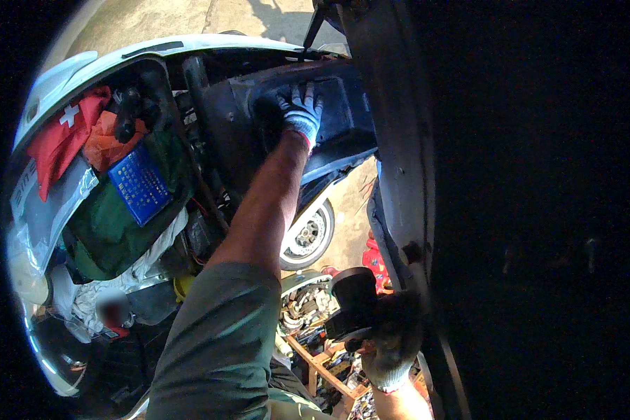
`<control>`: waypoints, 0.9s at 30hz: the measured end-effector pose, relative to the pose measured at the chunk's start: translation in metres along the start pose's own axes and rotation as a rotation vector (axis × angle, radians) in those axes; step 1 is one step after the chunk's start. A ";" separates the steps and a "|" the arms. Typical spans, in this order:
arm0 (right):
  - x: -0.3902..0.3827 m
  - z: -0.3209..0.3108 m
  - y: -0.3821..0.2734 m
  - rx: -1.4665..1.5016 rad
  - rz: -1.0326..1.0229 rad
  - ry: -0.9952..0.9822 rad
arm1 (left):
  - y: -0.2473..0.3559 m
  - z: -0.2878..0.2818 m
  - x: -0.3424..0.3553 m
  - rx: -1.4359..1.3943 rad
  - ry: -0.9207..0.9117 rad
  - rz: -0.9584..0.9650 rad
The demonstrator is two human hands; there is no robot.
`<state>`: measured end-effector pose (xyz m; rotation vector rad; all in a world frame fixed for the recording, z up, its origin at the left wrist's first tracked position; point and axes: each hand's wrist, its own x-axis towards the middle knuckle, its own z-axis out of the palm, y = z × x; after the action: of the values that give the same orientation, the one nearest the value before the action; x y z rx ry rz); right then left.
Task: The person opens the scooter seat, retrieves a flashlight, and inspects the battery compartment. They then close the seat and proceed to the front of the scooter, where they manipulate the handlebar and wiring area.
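Panel (339,91) lies right of the green cloth (108,238), left hand (302,115) spread flat upon it, grasping nothing, open ground (352,199) past its lower edge, right hand (385,362) gripping a black tool (353,294).

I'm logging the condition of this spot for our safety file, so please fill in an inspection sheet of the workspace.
Surface: dark panel with a sunken middle.
Things in hand: black tool, its exact kind unclear in shadow.
Clutter: red bag with a white cross, orange bag, blue packet and green cloth crowded together at left; mixed small parts around a wooden frame below.
Hands: left hand gloved, fingers spread on the panel; right hand gloved, at the tool, grip hidden in shadow.
Cables: cannot tell; the gaps are too dark.
Surroundings: wheel and sunlit pavement; far right too dark to read.
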<state>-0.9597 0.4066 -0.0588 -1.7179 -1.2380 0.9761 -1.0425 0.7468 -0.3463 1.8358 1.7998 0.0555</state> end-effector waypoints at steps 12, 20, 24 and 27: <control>0.013 -0.001 -0.020 -0.534 -0.038 -0.268 | -0.011 0.009 0.018 -0.118 0.146 -0.045; 0.018 0.027 -0.030 -0.519 -0.142 -0.093 | -0.014 0.028 0.045 -0.062 0.293 -0.127; 0.029 0.031 -0.041 -0.767 -0.269 -0.146 | -0.010 0.032 0.055 -0.072 0.236 -0.140; 0.035 0.035 -0.043 -0.872 -0.404 -0.209 | -0.039 0.085 0.096 0.030 0.506 -0.236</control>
<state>-0.9986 0.4550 -0.0377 -1.8694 -2.2676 0.3761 -1.0341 0.8034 -0.4671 1.7181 2.3598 0.4394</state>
